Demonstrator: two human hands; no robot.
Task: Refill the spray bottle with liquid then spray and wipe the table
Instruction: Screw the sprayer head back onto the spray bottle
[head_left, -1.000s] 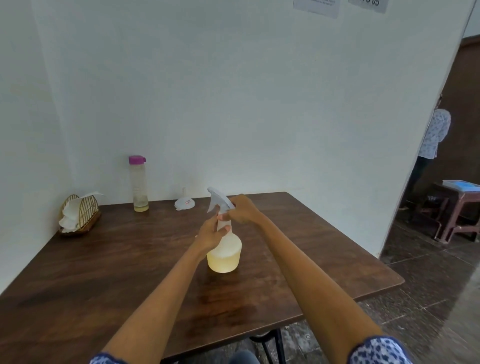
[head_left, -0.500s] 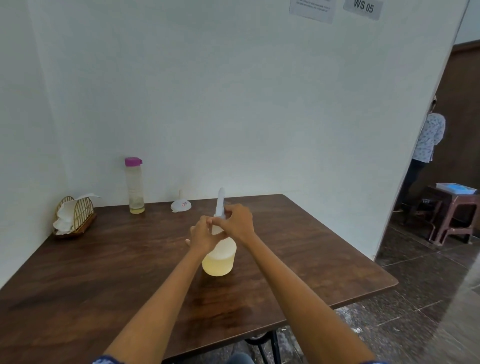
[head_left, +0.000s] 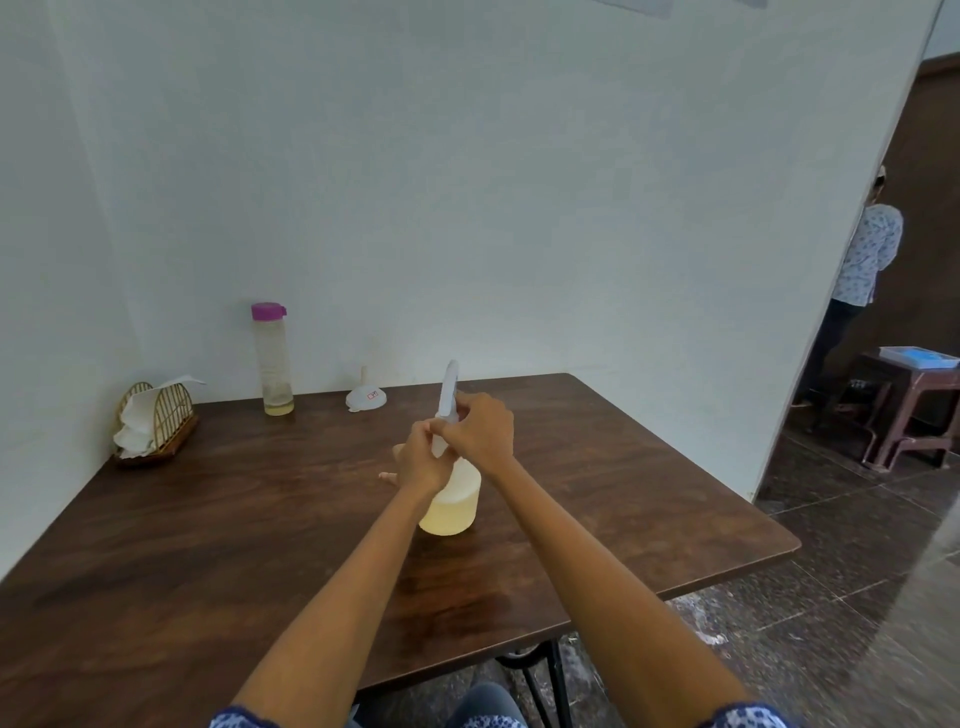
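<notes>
Surface: dark wooden table (head_left: 218, 519) against white walls.
Spray bottle (head_left: 451, 506): upright mid-table, pale yellow liquid inside, white spray head (head_left: 448, 389) on top.
Left hand (head_left: 421, 460): fingers curled round the bottle's neck.
Right hand (head_left: 480, 426): gripping the spray head's base.
Far edge: purple-capped bottle (head_left: 272, 358), white funnel (head_left: 366, 397), wire napkin holder (head_left: 153, 421).

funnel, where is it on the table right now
In the head view the white funnel sits upside down near the table's far edge, between the purple-capped bottle and the spray bottle.
</notes>
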